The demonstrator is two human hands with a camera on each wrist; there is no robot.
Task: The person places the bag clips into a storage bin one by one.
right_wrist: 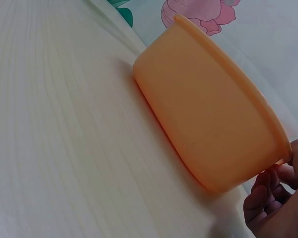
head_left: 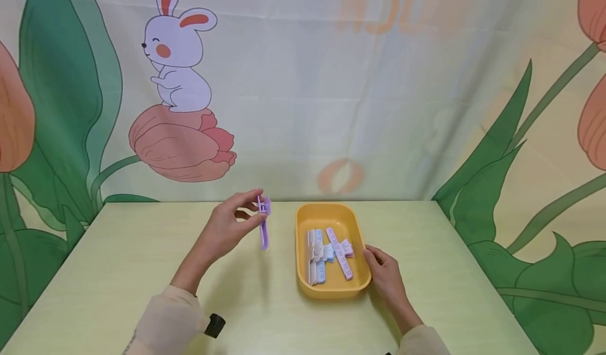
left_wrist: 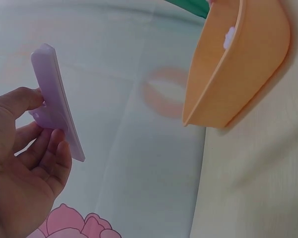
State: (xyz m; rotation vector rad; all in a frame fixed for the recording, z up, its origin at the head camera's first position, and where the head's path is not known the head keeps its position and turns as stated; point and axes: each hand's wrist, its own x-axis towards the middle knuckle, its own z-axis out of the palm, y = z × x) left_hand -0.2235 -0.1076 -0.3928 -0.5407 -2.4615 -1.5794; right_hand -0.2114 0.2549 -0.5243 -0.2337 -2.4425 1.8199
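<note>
My left hand (head_left: pixel 224 230) pinches a purple bag clip (head_left: pixel 265 235) between thumb and fingers, holding it above the table to the left of a yellow bin. In the left wrist view the clip's long bar (left_wrist: pixel 58 99) stands tilted, with its squeeze tabs at the fingertips. On the right, my other hand (head_left: pixel 385 273) grips the rim of the yellow bin (head_left: pixel 333 294), thumb at the edge and fingers curled at the outside. Inside the bin lie a white clip (head_left: pixel 312 273), a blue clip (head_left: pixel 322 277) partly covered by it, and a light purple clip (head_left: pixel 338 252).
The bin stands on a pale wood-grain table (head_left: pixel 445 271). Behind the table's far edge hangs a curtain (head_left: pixel 284 92) printed with a rabbit, tulips and leaves. A small black object (head_left: pixel 215 325) sits at the left sleeve's cuff.
</note>
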